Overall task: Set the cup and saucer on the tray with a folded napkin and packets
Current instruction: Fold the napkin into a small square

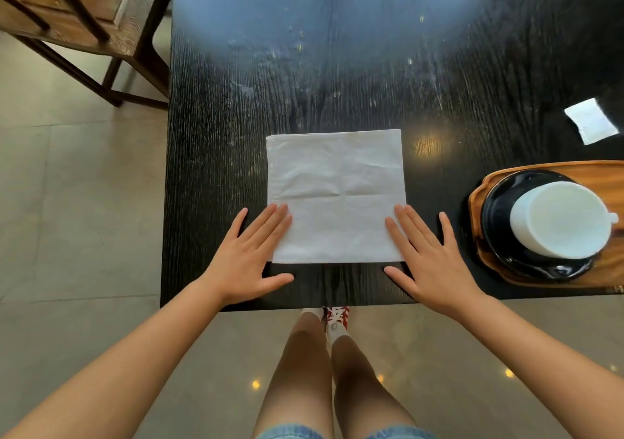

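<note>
A white square napkin [336, 195] lies flat on the black table [337, 77] near its front edge. My left hand [248, 256] rests flat with fingers spread on the napkin's near left corner. My right hand [429, 256] lies the same way on the near right corner. Neither hand holds anything. At the right, a white cup [560, 219] stands on a black saucer [499, 236], which sits on a wooden tray [479, 195]. A white packet [591, 121] lies on the table beyond the tray.
A wooden chair [84, 23] stands on the tiled floor to the left of the table. The table's front edge runs just under my wrists, with my legs and shoes below it.
</note>
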{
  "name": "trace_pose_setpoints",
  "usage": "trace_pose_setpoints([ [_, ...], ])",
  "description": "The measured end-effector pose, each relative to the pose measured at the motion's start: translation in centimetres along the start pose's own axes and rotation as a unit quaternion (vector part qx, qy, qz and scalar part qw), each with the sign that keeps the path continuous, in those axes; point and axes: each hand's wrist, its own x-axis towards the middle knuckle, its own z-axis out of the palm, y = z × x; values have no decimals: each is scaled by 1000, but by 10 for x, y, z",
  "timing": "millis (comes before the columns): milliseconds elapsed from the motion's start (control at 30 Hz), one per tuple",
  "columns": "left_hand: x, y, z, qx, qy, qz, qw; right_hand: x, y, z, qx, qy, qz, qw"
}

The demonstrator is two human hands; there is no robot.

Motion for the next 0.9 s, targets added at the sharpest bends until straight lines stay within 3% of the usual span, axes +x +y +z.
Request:
trace_pose_setpoints([
  [267, -26, 21, 3, -4, -30, -10, 999, -27, -9, 6, -2, -29, -9, 1000],
  [467, -52, 39, 18, -17, -32, -10, 999, -53, -14, 17, 2, -7, -45, 999],
  [667, -62, 45, 19, -98, 96, 1, 991, -72, -5, 33, 40, 121, -120, 985],
  [800, -52, 35, 11, -125, 153, 36, 980, -56, -2, 20, 86, 135, -124, 979],
  [900, -41, 25, 10, -84, 147, 71, 983, -43, 0, 17, 76, 143, -123, 979],
])
